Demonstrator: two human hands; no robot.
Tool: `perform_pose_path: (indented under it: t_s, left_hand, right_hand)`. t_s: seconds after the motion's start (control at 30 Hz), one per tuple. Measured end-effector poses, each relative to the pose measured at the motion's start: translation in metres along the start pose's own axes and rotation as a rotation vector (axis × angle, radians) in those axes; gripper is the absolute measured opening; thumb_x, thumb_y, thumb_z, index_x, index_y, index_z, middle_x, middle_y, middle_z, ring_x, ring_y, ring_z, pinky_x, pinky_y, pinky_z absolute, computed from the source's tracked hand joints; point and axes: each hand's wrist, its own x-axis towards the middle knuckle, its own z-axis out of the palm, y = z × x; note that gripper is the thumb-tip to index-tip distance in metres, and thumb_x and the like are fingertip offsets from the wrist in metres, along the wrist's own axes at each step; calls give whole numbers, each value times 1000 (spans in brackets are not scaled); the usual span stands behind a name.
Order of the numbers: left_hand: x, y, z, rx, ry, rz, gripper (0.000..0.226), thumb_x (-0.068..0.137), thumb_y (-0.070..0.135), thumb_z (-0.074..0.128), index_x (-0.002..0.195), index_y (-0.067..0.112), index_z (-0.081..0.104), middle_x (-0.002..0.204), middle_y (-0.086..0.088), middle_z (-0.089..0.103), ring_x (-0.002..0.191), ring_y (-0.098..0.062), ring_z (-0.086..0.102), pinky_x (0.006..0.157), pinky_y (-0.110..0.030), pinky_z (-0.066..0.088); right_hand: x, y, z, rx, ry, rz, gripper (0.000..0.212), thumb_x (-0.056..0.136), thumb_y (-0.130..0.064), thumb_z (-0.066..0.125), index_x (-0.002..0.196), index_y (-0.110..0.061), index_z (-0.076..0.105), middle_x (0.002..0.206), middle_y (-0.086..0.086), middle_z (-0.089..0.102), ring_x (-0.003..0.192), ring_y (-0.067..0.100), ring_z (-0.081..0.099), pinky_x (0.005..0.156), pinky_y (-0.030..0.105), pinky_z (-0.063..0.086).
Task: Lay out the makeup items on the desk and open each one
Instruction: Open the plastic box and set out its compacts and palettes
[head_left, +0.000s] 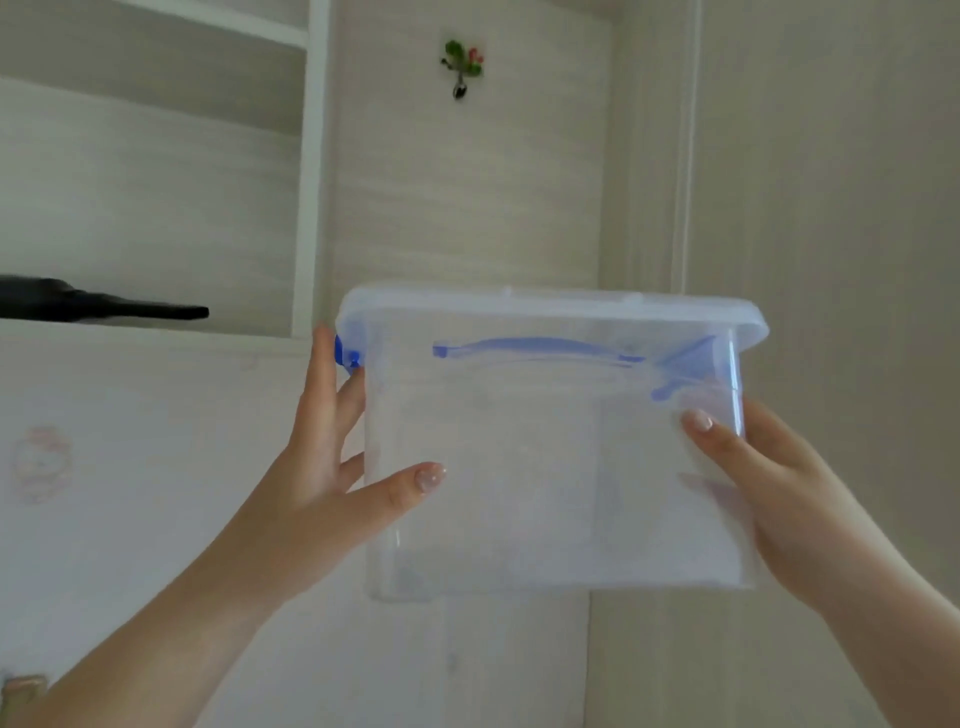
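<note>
Two hands hold a clear plastic storage box (550, 447) raised in front of a pale wall, at the centre of the head view. Left hand (332, 467), at 9 o'clock of the box, lies against the left end wall with fingers straight and pointing up; its thumb (415, 480) is pressed flat on the near face. Right hand (769, 488), at 3 o'clock of the box, cups the right end; its thumb (706, 431) is laid on the near face, while the remaining fingers pass behind the box and show only dimly through the plastic. Box: translucent walls, a translucent lid (550, 306) seated on top, a blue latch (347, 356) at the left end just beside the left fingertips, and a blue carry handle (535, 349) seen through the near wall below the lid. Contents cannot be made out through the blurred plastic. Surroundings: a white shelf unit (306, 171) at 10 o'clock of the box, a black object (104, 305) lying on a shelf at 9 o'clock near the frame edge, and a small green-and-red wall hook (462, 65) at 12 o'clock, well apart from the box.
</note>
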Motion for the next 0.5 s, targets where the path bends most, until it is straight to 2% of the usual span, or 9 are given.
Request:
perform_pose_path:
  t_s: [0.07,0.1,0.13,0.17,0.23,0.27,0.4,0.5]
  left_hand:
    - [20,21,-6,31,-6,88,116,63,39,77,134,63,-11,143,33,37,128,19,32,89,-13,46]
    - [30,29,-10,35,-5,108,115,64,37,77,135,62,-10,141,32,40,128,18,34,85,-9,47]
    - [40,37,-14,48,-14,125,114,65,37,76,136,62,-9,139,30,44,128,14,36,87,-13,47]
    - [51,46,-18,63,-24,151,114,65,39,76,138,60,-8,140,27,45,131,8,37,95,-22,46]
    - [71,59,-27,82,-28,177,115,62,43,76,141,57,-7,143,21,44,137,-3,35,106,-42,38]
    - [80,65,-31,94,-21,187,116,61,45,76,141,56,-7,144,20,43,137,-3,34,108,-46,34]
    - [118,89,-48,214,-24,233,117,59,51,76,143,52,-5,143,21,44,134,2,36,113,-44,28]
    - [148,100,-62,318,-6,203,119,53,60,79,141,56,-1,144,19,44,131,-3,43,106,-45,38]
  right_hand:
    - [18,-25,-3,-26,-26,-61,76,40,-78,72,105,-40,67,108,-11,72,98,9,69,80,34,57]
    - [27,-35,-4,-35,-22,-82,75,41,-77,72,106,-40,66,108,-11,72,98,9,69,81,35,56]
    - [34,-45,-4,-31,-22,-94,70,46,-74,72,106,-39,67,107,-11,72,96,8,69,79,33,57]
    - [43,-55,-3,-15,-31,-113,60,54,-67,71,106,-37,67,105,-11,73,95,9,70,73,30,57]
    - [60,-70,-1,19,-16,-135,38,71,-49,61,104,-31,67,98,-12,74,87,6,71,63,22,55]
    - [69,-76,-1,19,-3,-146,31,76,-42,57,103,-30,67,93,-15,74,83,1,70,63,21,54]
    - [111,-89,1,0,19,-178,20,88,-39,52,103,-33,65,90,-25,72,80,-11,66,78,27,46]
    - [148,-88,4,-12,1,-180,26,89,-44,53,112,-36,61,100,-29,68,93,-12,61,92,31,44]
